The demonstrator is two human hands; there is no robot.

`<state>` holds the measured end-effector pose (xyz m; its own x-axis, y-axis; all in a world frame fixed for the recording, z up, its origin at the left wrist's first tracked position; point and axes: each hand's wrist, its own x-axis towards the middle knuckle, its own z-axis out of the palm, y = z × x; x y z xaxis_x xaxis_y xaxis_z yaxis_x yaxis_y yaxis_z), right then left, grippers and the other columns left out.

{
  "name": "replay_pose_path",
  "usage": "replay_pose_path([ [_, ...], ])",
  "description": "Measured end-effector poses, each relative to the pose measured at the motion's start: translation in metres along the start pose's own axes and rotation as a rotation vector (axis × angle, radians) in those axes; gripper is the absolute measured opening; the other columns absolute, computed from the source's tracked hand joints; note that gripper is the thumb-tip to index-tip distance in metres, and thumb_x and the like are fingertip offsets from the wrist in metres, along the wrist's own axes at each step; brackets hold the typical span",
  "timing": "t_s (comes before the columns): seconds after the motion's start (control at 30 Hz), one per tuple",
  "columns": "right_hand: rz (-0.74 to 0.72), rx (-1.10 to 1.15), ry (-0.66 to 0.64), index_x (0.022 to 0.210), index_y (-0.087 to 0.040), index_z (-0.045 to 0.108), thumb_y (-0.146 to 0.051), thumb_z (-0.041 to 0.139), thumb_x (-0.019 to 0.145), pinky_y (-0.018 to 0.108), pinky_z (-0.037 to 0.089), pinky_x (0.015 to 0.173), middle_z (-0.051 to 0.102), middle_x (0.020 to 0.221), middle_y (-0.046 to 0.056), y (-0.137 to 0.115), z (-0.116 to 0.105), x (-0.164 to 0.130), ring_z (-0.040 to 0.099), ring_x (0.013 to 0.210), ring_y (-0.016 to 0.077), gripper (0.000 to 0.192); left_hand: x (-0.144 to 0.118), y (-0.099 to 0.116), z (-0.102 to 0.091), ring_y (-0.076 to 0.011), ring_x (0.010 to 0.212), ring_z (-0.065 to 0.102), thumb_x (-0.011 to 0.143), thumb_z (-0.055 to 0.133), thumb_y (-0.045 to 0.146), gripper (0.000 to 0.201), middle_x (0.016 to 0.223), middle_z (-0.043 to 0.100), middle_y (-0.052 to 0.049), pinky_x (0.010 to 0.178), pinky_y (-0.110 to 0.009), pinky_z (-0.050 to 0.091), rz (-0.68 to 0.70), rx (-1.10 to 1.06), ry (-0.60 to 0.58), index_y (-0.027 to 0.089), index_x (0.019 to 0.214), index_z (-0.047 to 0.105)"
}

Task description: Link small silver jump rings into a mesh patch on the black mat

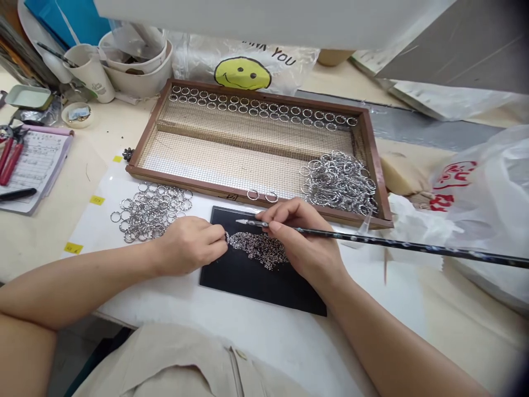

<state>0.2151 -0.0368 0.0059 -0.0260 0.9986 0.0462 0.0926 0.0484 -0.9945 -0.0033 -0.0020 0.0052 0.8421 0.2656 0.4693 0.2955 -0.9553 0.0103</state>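
Note:
My right hand grips a long thin dark stick whose pale tip points left over a black mat. On the mat lies a heap of tiny sparkling stones. My left hand rests at the mat's left edge, fingers pinched together at the stones; what it pinches is too small to tell. Left of it lies a pile of loose silver rings. Beyond the mat stands a wooden mesh tray with a row of rings along its far side and a ring heap at right.
Two rings sit on the tray's near rim. White cups and bowls stand at the back left, with a notepad, red pliers and a black pen at far left. Plastic bags lie at right, a smiley-face bag behind the tray.

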Motion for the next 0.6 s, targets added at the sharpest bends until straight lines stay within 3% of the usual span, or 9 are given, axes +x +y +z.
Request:
replay_pose_path([
  [0.23,-0.048,0.159,-0.107,0.073,-0.024,0.051,-0.030,0.062,0.081,0.041,0.048,0.081,0.057,0.073,0.000,0.0023,0.0030,-0.0034,0.058,0.079,0.0181,0.015,-0.0001,0.0005,-0.0014,-0.0100,0.055,0.049,0.085,0.048,0.007,0.020,0.065,0.056,-0.001,0.053,-0.023,0.048,0.002,0.056,0.014,0.015,0.068,0.055],
  [0.6,-0.065,0.083,-0.134,0.071,-0.024,0.049,-0.032,0.061,0.082,0.039,0.051,0.075,0.057,0.072,0.000,-0.0032,0.0058,-0.0058,0.058,0.078,0.0184,0.018,0.0010,0.0024,-0.0021,-0.0088,0.051,0.044,0.084,0.048,0.005,0.023,0.061,0.052,0.001,0.053,-0.022,0.047,0.014,0.102,0.018,0.015,0.064,0.053],
])
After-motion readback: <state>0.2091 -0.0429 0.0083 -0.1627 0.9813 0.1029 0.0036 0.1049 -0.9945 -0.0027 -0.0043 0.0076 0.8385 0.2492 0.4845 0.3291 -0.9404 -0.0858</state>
